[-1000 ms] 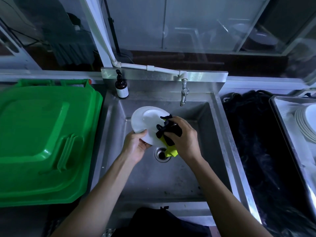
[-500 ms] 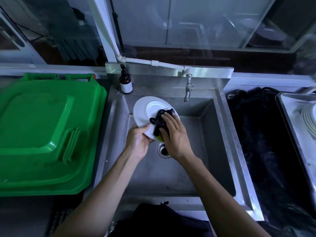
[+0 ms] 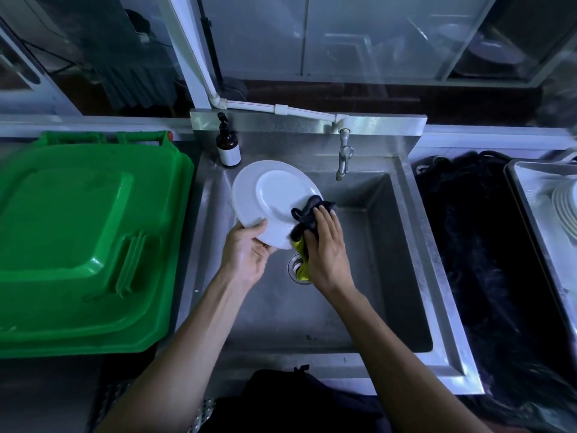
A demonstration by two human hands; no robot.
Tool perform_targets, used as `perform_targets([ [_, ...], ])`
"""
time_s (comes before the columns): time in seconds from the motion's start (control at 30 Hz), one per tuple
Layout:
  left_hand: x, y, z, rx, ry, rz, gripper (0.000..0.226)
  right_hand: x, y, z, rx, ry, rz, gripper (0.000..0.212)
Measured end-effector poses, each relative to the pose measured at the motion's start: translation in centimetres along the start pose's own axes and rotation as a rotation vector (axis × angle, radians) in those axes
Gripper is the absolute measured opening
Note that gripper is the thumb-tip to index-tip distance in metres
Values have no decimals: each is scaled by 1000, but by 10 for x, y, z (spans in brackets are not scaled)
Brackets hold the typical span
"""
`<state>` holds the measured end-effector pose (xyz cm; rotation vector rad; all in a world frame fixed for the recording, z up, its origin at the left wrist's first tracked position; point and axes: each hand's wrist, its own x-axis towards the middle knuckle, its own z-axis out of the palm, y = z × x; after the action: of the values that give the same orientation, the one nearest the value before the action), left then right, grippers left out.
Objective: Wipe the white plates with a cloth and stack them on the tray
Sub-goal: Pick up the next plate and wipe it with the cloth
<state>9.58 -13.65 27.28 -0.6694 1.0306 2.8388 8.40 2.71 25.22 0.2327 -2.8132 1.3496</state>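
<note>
A white plate (image 3: 268,195) is held tilted over the steel sink (image 3: 402,245). My left hand (image 3: 246,254) grips its lower rim, thumb on the plate's face. My right hand (image 3: 324,248) presses a black and yellow cloth (image 3: 307,214) against the plate's lower right edge, fingers curled over the cloth; the yellow end hangs down below the hand. A stack of white plates (image 3: 565,207) lies on a metal tray (image 3: 524,198) at the far right edge, partly cut off by the frame.
A green bin lid (image 3: 78,245) fills the left side. A brown pump bottle (image 3: 228,145) stands at the sink's back left corner, and a tap (image 3: 343,157) hangs over the back. A black bag (image 3: 468,245) lies between sink and tray. The drain (image 3: 296,267) is under my right hand.
My right hand slid the cloth from the plate's middle down to its lower right edge. The plate's face shows more now.
</note>
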Motion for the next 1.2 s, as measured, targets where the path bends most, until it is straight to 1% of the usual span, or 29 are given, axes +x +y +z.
perform_targets([
  [0.17,1,2,-8,7,-64,-21,39,17,1,-10,66,39,92,49],
  [0.27,0,3,-12,36,-109,-32,33,26,2,-15,89,45,140,48],
  [0.43,-3,5,-15,171,-152,-58,31,37,5,-26,117,41,189,46],
  [0.57,-6,7,-14,282,-171,-112,42,44,5,-33,50,39,172,45],
  [0.7,-7,7,-15,333,-192,-153,43,51,5,-38,-76,38,112,45],
  [0.87,-6,4,-12,436,-216,-189,32,59,0,-42,-202,-18,-18,49],
  [1.03,-6,4,-7,488,-231,-218,34,57,-8,-36,-310,-50,-223,47],
  [1.2,-4,6,-6,486,-252,-230,29,46,-14,-28,-314,-62,-392,45],
])
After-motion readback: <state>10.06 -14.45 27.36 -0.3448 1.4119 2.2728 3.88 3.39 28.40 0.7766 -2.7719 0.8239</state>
